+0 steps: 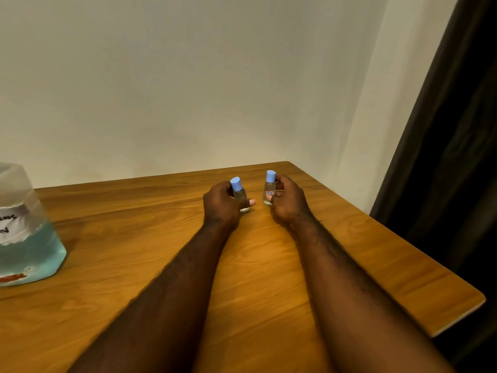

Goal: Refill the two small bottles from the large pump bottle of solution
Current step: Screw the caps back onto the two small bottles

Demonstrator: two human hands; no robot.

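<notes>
Two small clear bottles with blue caps stand near the far right of the wooden table (139,278). My left hand (222,207) grips the left small bottle (238,193), which tilts slightly left. My right hand (289,201) grips the right small bottle (270,187), which is upright and carries a small red and blue label. Both caps are on. The large bottle (25,238) with blue solution and a white handwritten label sits at the left edge of the view; its top is cut off, so the pump is hidden.
A plain wall runs behind the table. A dark curtain (451,157) hangs to the right, beyond the table's right edge. The table's rounded near-right corner (478,300) shows.
</notes>
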